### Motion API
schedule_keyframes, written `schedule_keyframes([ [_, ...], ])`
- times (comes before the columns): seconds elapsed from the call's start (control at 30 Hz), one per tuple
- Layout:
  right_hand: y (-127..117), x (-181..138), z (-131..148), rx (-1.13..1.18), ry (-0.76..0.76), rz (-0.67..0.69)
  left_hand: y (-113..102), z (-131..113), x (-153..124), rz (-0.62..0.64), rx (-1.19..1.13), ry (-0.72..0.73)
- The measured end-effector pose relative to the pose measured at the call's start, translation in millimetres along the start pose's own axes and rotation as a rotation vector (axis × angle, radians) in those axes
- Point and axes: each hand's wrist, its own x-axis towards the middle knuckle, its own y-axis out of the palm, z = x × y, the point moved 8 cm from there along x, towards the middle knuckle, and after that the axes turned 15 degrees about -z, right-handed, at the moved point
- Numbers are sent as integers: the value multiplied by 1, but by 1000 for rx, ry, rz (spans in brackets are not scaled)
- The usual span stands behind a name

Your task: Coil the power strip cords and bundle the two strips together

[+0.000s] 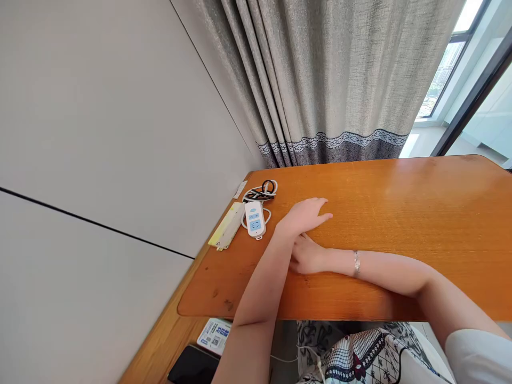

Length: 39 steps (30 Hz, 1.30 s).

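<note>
My left hand [306,214] is over the brown wooden table, reaching forward with its fingers stretched out and the thumb apart. Nothing shows in it. Just below its wrist is my right hand [310,255], low at the tabletop, with its fingertips partly hidden behind my left forearm. Whether those fingers hold anything cannot be made out. A silver bracelet [357,263] circles my right wrist. Left of my hands lies a white power strip [255,219] with blue socket panels, beside its coiled white and black cables [262,191].
A yellowed white strip-shaped object [227,226] lies along the table's [400,213] left edge by the wall [100,106]. Below that edge, a dark phone-like slab [194,365] and a printed white box [215,335] rest on a wooden ledge. Grey curtains [340,69] hang behind.
</note>
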Motion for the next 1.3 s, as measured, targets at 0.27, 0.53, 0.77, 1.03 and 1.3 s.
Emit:
schedule_keyframes([
  [0.27, -77, -103, -40, -141, 209, 85, 54, -14, 7, 144, 92, 64],
  [0.53, -138, -124, -101, -524, 308, -303, 95, -28, 23, -63, 78, 123],
  [0.77, -121, -135, -124, -642, 384, -123, 113, -21, 27, -62, 24, 109],
  [1.03, -120, -136, -126, -640, 445, -77, 116, -21, 27, -111, 27, 116],
  [1.3, -118, -137, -127, -653, 423, -100, 115, -37, 17, -116, 136, 70],
])
